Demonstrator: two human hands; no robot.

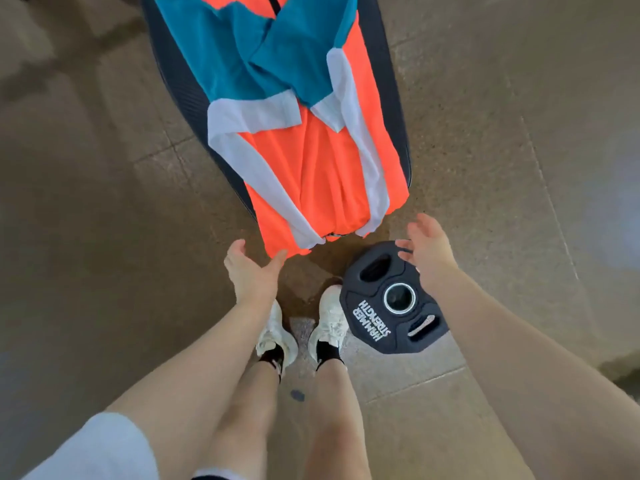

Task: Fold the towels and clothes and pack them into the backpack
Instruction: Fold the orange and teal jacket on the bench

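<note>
Jersey laid on the bench, sleeves folded in; both grips empty, left hand and right hand spread by its hem. No backpack is seen.

The shirt lies on what looks like a bench, weight plate below right.

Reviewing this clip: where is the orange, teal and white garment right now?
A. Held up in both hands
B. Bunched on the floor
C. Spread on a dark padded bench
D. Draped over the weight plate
C: the garment lies flat on the dark bench, with both hands open short of its near edge.
</note>
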